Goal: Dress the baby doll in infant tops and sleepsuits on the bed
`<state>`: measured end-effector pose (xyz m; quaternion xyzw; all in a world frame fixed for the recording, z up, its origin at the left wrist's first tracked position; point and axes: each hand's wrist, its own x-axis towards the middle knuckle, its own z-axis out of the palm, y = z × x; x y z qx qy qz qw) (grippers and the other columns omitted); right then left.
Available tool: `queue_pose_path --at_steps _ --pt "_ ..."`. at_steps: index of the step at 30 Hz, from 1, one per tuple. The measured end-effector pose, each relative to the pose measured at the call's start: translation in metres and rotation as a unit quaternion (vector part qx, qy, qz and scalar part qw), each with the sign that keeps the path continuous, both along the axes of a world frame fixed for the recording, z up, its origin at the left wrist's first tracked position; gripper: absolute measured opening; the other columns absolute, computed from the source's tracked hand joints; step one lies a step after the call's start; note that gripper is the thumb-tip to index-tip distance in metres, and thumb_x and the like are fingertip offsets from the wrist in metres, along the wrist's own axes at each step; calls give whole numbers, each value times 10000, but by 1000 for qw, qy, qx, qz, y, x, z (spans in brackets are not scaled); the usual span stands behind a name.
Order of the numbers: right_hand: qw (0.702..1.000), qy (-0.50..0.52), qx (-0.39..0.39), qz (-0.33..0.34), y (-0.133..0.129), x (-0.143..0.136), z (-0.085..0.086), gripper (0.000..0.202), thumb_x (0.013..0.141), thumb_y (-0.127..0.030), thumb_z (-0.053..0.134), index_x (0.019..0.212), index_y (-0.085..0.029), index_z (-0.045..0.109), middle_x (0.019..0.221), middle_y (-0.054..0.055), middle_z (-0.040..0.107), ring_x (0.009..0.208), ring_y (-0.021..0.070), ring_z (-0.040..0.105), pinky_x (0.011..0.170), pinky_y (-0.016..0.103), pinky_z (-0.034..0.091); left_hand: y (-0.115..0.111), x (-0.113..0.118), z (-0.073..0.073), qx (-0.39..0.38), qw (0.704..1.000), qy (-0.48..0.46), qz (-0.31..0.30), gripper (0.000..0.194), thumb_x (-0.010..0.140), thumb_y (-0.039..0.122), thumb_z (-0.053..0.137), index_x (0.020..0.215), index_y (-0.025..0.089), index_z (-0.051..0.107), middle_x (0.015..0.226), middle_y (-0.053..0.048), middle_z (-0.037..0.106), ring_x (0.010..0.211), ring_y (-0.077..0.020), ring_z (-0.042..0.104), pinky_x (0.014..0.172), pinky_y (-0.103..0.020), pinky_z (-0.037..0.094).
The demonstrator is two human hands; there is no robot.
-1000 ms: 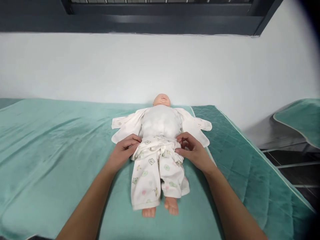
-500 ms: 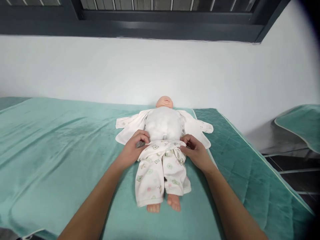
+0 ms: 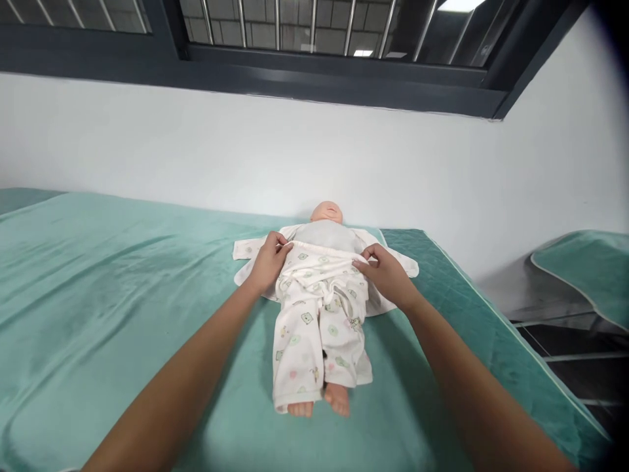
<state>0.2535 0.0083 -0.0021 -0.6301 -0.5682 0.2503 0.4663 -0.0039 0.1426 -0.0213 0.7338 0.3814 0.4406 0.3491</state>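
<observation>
A baby doll [image 3: 327, 211] lies on its back, head toward the wall and bare feet toward me. White baby pants [image 3: 299, 328] with small green and pink prints cover its legs and lower belly. My left hand [image 3: 271, 262] pinches the waistband at its left side. On the opposite side my right hand [image 3: 386, 272] grips the same waistband between thumb and fingers. The band is stretched taut across the doll's pale cloth torso [image 3: 327, 235]. An open white baby shirt [image 3: 248, 249] spreads out under the doll, its sleeves pointing sideways and partly hidden by my hands.
A smooth green sheet [image 3: 122, 295] covers the bed, with a darker quilted green cover [image 3: 457, 328] at the right. Behind stands a white wall [image 3: 196, 151] below a dark barred window frame [image 3: 295, 78]. Another green pad [image 3: 590, 269] on a metal frame is at the far right.
Both hands have moved up the doll's body, pulling the waistband from the hips over the lower torso. The view has tilted slightly, showing more of the window.
</observation>
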Motion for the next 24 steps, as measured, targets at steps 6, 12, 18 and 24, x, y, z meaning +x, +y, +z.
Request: queue_pose_path --at_steps 6,12,18,24 --pt "992 85 58 -68 28 -3 -23 310 769 -468 671 792 -213 498 738 -36 513 660 120 445 594 237 369 -1 3 -16 -6 999 36 -38 146 907 352 494 945 214 522 895 -1 610 815 -158 569 746 -282 438" --pt "988 138 52 -56 18 -11 -35 315 787 -502 671 827 -223 531 711 -43 519 623 120 452 550 232 359 -5 6 -9 -21 998 38 -44 187 899 370 513 949 207 591 896 -10 645 829 -170 591 770 -298 463" --pt "983 19 155 -93 12 -22 -24 205 875 -426 605 843 -224 608 819 3 575 749 154 515 660 277 427 -20 12 8 86 995 -7 -52 198 908 322 540 1033 236 667 1212 -60 568 1188 -210 527 1006 -337 445" --pt "966 -91 226 -86 6 -34 -16 137 920 -318 573 820 -236 619 839 21 572 785 171 524 733 322 443 -34 25 19 139 984 86 -72 283 837 385 679 1071 237 622 1240 -61 568 1237 -243 477 1086 -393 370"
